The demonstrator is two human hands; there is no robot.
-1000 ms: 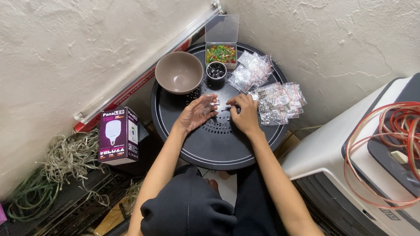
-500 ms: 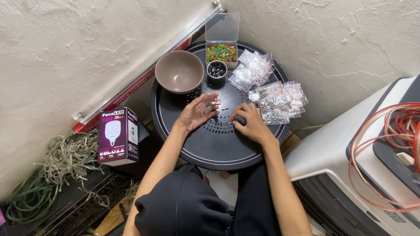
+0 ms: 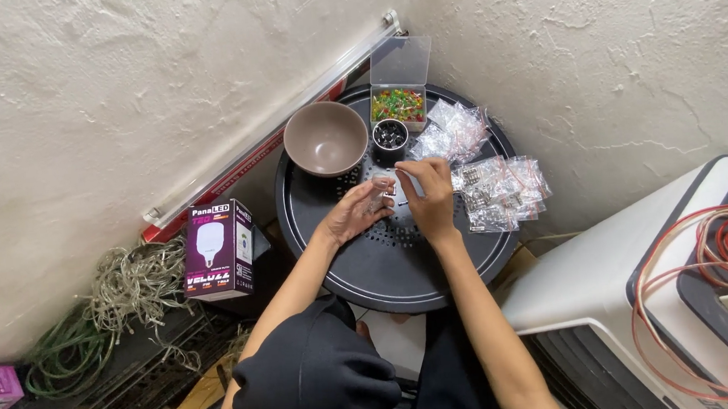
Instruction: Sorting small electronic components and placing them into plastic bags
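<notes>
We are pinching a small clear packet between both hands, steadying it at the round black tray's twelve o'clock

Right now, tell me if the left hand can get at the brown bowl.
Probably yes. The left hand rests on the round black tray, and the brown bowl sits on the same tray just beyond its fingers. Nothing lies between them; the small black cup stands off to the side.

I have only one camera, worn on my head. It looks steeply down, from well above, at the round black bench in the wall corner, with my own head low in the view.
</notes>
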